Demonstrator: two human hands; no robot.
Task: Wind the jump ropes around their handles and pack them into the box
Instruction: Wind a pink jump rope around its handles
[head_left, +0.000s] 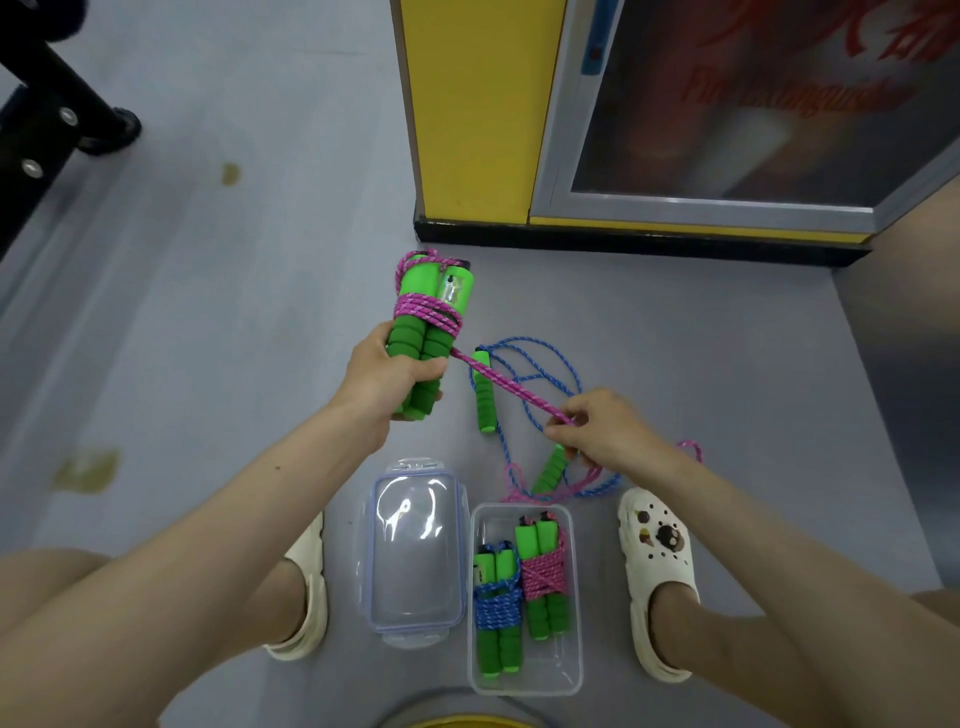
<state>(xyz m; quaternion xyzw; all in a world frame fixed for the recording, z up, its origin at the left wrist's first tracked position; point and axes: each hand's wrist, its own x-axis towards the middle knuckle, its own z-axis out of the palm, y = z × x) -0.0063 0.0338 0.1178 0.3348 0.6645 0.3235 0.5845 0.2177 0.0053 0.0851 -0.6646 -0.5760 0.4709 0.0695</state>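
Green foam handles (421, 343) clamped in curled left hand (387, 376), part-wound pink rope (509, 387) taut above loose blue rope (550, 364) to pinching right hand (608, 431), far side of the box (575, 597); risk of wraps unravelling through slack, or snagging the blue.

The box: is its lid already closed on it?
No, the lid lies apart, just left of the box, whose top is open.
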